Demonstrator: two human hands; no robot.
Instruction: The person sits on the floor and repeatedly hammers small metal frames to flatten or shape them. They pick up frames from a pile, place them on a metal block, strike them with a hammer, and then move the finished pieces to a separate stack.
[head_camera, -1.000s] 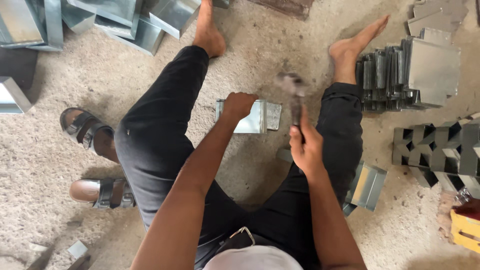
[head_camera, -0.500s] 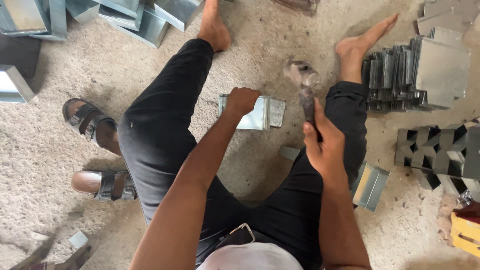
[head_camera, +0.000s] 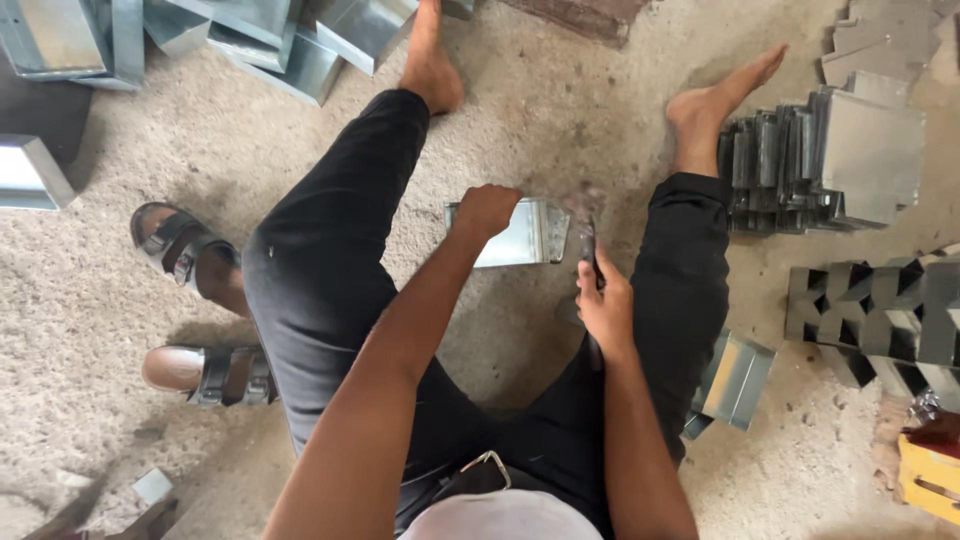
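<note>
head view: sitting on sandy ground with bare feet spread far apart. left hand (head_camera: 488, 208) closed on the near left edge of a shiny metal piece (head_camera: 520, 234) lying between the legs. right hand (head_camera: 603, 305) wrapped tight round a hammer (head_camera: 588, 240), blurred head just right of the piece. stacked metal pieces (head_camera: 820, 160) far right, sandals (head_camera: 195, 310) left

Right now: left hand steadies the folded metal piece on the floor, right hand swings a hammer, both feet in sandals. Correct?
Not quite: the head view shows both feet bare. The sandals lie on the floor beside the left leg. Left hand on the metal piece, right hand gripping the hammer: correct.
</note>
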